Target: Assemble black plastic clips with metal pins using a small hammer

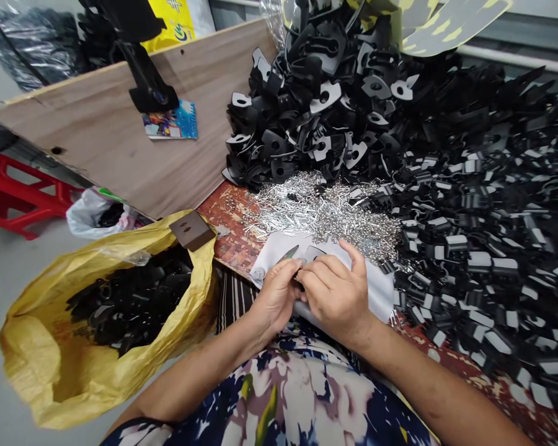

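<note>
Close together over a pale grey cloth (376,294), my two hands meet around a dark plastic part (314,252), mostly hidden by the fingers. My left hand (279,294) is closed, thumb and fingers pinching the part. Fingers of my right hand (337,291) press on it from the other side, with one finger raised. A pointed, shiny end (289,253) sticks out above my left thumb; whether it belongs to the same part I cannot tell. Just beyond lies a heap of small metal pins (302,204).
Black plastic pieces with holes (325,96) are piled high behind the pins. Small black clip-like parts (474,260) spread over the right side. At left, a yellow sack (32,322) holds black parts, below a wooden board (97,130). A red stool (28,192) stands beyond.
</note>
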Motion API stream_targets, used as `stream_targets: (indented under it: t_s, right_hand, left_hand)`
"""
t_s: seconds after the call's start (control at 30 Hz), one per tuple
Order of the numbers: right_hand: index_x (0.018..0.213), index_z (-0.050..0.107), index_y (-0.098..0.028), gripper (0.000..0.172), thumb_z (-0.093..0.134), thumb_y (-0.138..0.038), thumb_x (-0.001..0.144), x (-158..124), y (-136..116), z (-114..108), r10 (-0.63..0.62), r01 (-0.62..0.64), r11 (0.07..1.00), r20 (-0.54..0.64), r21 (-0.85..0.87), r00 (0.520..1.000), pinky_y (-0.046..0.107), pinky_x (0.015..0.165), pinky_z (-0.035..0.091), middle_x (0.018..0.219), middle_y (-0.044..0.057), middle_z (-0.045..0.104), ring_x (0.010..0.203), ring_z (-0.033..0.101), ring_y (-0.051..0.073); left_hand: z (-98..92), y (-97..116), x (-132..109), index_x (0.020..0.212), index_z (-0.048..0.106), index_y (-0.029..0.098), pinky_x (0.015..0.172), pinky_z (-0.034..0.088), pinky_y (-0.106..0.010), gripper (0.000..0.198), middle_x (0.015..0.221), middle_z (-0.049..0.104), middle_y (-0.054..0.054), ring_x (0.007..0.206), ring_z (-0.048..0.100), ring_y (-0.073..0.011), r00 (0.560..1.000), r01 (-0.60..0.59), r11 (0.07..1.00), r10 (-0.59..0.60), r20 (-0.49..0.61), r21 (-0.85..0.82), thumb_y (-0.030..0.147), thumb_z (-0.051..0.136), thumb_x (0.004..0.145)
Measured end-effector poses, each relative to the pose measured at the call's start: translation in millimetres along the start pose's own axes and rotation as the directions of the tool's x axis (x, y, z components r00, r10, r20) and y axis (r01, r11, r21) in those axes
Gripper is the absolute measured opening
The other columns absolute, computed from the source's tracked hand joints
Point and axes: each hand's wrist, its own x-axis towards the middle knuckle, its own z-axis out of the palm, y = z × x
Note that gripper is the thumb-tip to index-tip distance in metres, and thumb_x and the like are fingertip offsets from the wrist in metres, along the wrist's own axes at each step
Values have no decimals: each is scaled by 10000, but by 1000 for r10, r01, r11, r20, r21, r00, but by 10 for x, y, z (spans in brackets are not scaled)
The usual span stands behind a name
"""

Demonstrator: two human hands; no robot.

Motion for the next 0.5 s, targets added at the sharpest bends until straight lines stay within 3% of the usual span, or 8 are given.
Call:
stream_targets:
  t_s: [0.13, 0.23, 0.3, 0.4, 0.5]
  right_hand:
    - [894, 660, -302, 183, 547, -176, 966, 18, 13, 13, -67, 64, 996, -39, -66, 997, 528, 1195, 235, 851, -26, 734, 860, 633, 202]
    - [892, 652, -291, 147, 575, -195, 973, 9, 29, 33, -16, 14, 1000, -84, -27, 996, 518, 1161, 265, 866, -28, 745, 861, 627, 200]
    - [1010, 662, -282, 158, 544, -177, 990, -37, 55, 61, -18, 18, 998, 2, 56, 1000, 480, 1104, 333, 947, -10, 758, 892, 630, 200]
    - [1197, 619, -216, 223, 571, -193, 980, -202, 156, 94, 16, -26, 999, 246, 35, 969, 408, 897, 446, 1060, 73, 733, 930, 636, 232]
    - [978, 615, -193, 154, 694, -304, 907, -423, 333, 94, 222, -142, 964, 386, -224, 895, 365, 681, 424, 927, 101, 684, 825, 623, 263]
  left_hand:
    - [-29, 44, -80, 788, 623, 165, 460, 432, -197, 336, 697, 543, 29, 560, 499, -92, 999, 36, 996, -38, 32, 81, 433, 824, 773]
    - [-145, 116, -202, 928, 603, 188, 519, 462, -176, 396, 838, 572, 20, 653, 517, -91, 993, -61, 983, 42, 108, 174, 401, 874, 732]
    - [-294, 188, -306, 1029, 546, 235, 470, 418, -155, 475, 874, 570, 42, 614, 493, -76, 992, -112, 951, 90, 87, 288, 344, 890, 721]
    - [-587, 327, -467, 1191, 503, 279, 398, 347, -161, 431, 893, 573, 48, 525, 443, -69, 997, -63, 865, 81, -14, 498, 403, 759, 867]
    - [-826, 393, -559, 1139, 556, 240, 437, 346, -192, 301, 787, 555, 44, 528, 441, -97, 995, -13, 761, 77, -70, 649, 496, 573, 981]
